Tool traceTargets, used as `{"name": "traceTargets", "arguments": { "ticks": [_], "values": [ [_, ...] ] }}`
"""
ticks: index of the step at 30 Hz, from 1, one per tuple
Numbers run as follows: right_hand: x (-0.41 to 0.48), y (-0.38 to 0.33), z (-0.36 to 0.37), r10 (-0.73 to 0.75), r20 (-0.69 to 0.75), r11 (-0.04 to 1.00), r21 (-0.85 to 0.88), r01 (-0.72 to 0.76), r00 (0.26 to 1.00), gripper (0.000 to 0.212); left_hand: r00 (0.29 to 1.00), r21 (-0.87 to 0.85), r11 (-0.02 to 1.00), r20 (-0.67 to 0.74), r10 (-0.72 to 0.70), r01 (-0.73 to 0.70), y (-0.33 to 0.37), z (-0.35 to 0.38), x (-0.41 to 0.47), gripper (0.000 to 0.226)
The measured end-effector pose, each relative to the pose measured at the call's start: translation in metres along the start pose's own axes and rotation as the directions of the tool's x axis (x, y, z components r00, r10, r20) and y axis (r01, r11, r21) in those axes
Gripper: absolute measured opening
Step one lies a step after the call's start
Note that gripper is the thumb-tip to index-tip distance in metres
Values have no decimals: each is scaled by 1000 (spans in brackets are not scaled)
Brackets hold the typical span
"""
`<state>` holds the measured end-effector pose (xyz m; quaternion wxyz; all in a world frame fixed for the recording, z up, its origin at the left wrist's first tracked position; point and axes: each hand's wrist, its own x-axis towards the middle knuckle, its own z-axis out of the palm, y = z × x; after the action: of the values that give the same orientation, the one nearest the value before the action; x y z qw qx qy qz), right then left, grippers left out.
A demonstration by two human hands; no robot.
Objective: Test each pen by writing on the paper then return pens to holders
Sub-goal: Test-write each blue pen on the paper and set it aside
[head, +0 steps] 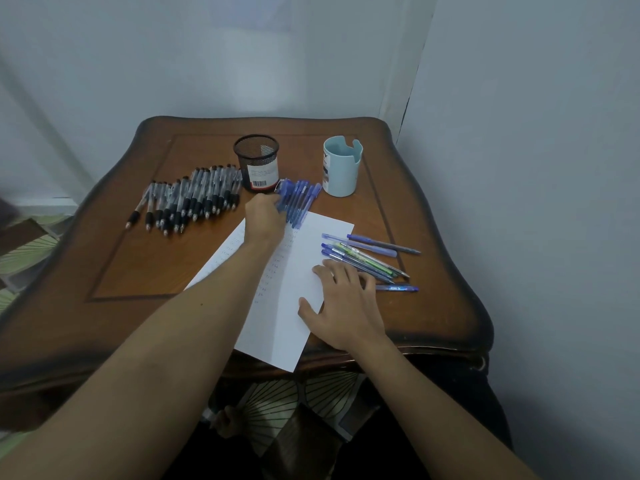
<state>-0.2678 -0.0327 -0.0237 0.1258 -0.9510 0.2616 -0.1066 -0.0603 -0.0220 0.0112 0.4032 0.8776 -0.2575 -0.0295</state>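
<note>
A white paper (pixel 294 306) with rows of small pen marks lies on the wooden table (pixel 138 265). My left hand (pixel 264 216) reaches across it to a bunch of blue pens (pixel 299 199) and its fingers curl around the near ones. My right hand (pixel 343 306) rests flat on the paper's right edge, fingers spread, touching a group of mixed blue and green pens (pixel 374 258). A row of several black-grip pens (pixel 194 199) lies at the left. A black mesh holder (pixel 257 162) and a pale blue holder (pixel 341 166) stand at the back; no pens show above their rims.
The table stands in a corner between pale walls (pixel 519 168). Its front edge runs just below the paper. A patterned floor (pixel 24 247) shows at the left, and patterned fabric (pixel 294 410) lies below the table's front.
</note>
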Motion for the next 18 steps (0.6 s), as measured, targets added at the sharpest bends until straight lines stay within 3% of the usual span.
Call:
{"name": "traceTargets", "arguments": {
  "ticks": [4,7,11,15,18],
  "values": [
    [-2,0,1,2,-17,1000,14,-2,1000,63,999,73,997,21,39,-40,-5,2,5,44],
    [-2,0,1,21,-28,999,25,-21,999,64,980,135,971,53,193,-199,-6,4,1,35],
    [-3,-1,1,66,-52,998,12,-65,996,69,850,146,854,276,449,-499,-10,12,-7,35],
    [-2,-1,2,66,-59,998,3,-66,996,69,758,254,756,478,444,-603,-10,17,-15,58],
    [-2,-1,2,65,-64,998,-6,-66,996,69,748,287,739,516,417,-610,-13,16,-16,56]
  ]
}}
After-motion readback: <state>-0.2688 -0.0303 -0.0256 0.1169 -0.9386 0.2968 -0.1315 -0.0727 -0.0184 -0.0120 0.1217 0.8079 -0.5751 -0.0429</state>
